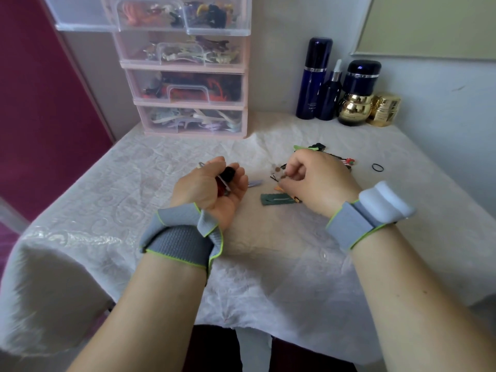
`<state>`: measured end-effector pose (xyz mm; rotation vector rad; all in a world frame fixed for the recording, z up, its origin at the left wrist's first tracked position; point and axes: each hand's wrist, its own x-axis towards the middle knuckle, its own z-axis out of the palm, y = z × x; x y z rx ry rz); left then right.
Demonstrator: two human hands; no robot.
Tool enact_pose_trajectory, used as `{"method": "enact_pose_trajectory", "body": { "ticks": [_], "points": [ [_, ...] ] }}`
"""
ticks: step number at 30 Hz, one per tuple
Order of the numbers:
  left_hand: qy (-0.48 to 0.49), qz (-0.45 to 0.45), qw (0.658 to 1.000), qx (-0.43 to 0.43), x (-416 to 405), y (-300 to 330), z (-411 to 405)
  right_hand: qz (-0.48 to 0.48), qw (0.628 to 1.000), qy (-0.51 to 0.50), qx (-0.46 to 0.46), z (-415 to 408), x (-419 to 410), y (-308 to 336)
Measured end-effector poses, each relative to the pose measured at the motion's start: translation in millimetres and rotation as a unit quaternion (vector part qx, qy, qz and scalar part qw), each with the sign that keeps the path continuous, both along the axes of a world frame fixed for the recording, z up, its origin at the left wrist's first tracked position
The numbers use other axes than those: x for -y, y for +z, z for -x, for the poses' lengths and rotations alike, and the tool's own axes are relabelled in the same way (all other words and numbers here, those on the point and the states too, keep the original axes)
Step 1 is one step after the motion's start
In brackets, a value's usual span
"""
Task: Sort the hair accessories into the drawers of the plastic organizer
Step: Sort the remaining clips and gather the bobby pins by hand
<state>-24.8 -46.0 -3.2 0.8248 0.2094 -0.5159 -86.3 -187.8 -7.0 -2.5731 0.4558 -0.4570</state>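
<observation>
Both hands are busy over the bench [107,200] right now. Left hand [212,187] is palm-up, fingers curled around a small bundle of hair accessories [226,178]: something dark and rounded, a bit of red, a slim pale clip poking out. Right hand [316,178] is palm-down, fingertips [291,175] pinching a tiny piece out of the loose pile of clips [279,173] just beside it; what exactly it has is too small to tell.

These bits look feather-light and mostly stiff, thin plastic or metal, so a fingertip pinch at the middle or the hinge end should do. They look slippery and easy to drop, and the bundle on the left could spill if that palm tilts.

A flat green snap clip [276,199] lies between the two hands, near the right wrist. More clips sit just beyond the right knuckles, and a thin black hair elastic [377,167] lies apart to the right; soft, best hooked with one finger.

At the back, the pink plastic organizer [188,106] stands well apart from both hands, top drawer [150,21] pulled out, lower ones closed and already filled.
</observation>
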Motion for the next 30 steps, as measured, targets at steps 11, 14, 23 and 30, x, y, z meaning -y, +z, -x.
{"method": "enact_pose_trajectory", "body": {
  "ticks": [11, 14, 23, 30],
  "points": [
    [-0.032, 0.008, 0.999, 0.007, 9, 3, 6, -0.193, 0.976, 0.051, 0.087, 2, 1, 5],
    [-0.059, 0.008, 0.998, 0.003, 15, 3, 13, -0.227, 0.968, 0.052, 0.099, 1, 1, 3],
    [-0.075, 0.005, 0.997, -0.006, 17, 6, 17, -0.183, 0.979, 0.017, 0.086, 1, 0, 6],
    [-0.08, 0.018, 0.997, -0.002, 14, 4, 16, -0.184, 0.974, 0.007, 0.129, 0, -3, 9]
  ]
}}
